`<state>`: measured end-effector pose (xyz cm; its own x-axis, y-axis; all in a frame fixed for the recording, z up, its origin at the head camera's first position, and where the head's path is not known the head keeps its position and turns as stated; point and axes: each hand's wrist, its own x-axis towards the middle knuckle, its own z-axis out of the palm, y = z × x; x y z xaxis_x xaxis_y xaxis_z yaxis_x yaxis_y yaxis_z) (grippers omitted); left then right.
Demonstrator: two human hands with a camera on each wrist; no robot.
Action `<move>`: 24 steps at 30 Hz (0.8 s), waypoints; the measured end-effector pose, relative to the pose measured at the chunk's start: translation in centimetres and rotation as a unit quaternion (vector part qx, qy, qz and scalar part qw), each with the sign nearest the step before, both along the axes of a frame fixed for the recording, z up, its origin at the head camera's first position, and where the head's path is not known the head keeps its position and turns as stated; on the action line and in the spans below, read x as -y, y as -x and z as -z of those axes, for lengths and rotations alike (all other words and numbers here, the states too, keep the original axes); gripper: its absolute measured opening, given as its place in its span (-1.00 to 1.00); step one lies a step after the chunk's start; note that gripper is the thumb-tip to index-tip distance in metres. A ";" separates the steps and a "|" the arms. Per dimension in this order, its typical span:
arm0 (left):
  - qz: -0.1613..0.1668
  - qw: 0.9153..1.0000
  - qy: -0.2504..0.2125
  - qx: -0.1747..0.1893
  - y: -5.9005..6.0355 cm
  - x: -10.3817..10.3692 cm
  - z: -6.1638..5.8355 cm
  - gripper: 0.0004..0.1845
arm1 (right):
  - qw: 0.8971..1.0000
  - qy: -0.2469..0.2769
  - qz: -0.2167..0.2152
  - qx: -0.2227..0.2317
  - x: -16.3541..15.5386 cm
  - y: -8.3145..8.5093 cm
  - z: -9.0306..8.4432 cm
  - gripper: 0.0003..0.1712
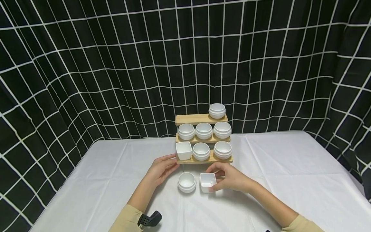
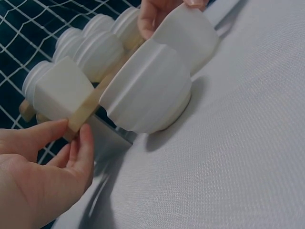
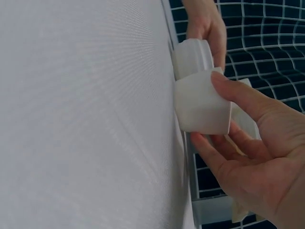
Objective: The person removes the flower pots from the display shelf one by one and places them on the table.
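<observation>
My right hand (image 1: 230,178) grips a square white bowl (image 1: 205,188) between thumb and fingers, low over the tablecloth in front of a tiered stand. Beside it, a round ribbed white bowl (image 1: 186,183) sits on the cloth, between my two hands. My left hand (image 2: 52,174) pinches the left end of the lowest wooden shelf (image 2: 86,107) with thumb and fingertips. Just above those fingers, a second square bowl (image 1: 184,150) stands at the left end of that shelf. In the right wrist view, the thumb (image 3: 231,88) lies over the held bowl's rim.
The lowest shelf also bears two round bowls, one of them in the middle (image 1: 201,151). Several round bowls line the middle shelf (image 1: 189,140), and one round bowl (image 1: 217,111) stands at the right of the top shelf (image 1: 191,119). A black gridded curtain (image 1: 139,71) hangs behind the table.
</observation>
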<state>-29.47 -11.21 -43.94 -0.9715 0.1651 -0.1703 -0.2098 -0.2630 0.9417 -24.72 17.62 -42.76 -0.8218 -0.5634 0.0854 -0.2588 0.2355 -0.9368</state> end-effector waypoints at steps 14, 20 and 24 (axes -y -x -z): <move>0.004 1.000 0.002 0.000 0.0 0.0 -0.1 -0.54 | 1.000 -0.006 0.006 -0.012 0.2 -0.2 -0.2 -0.37; 0.003 1.000 0.003 -0.003 0.0 0.0 0.0 -0.54 | 1.000 -0.008 0.002 -0.012 0.2 -0.3 -0.3 -0.36; 0.003 1.000 0.003 -0.004 0.0 0.0 0.0 -0.54 | 1.000 -0.009 0.000 -0.012 0.1 -0.4 -0.5 -0.36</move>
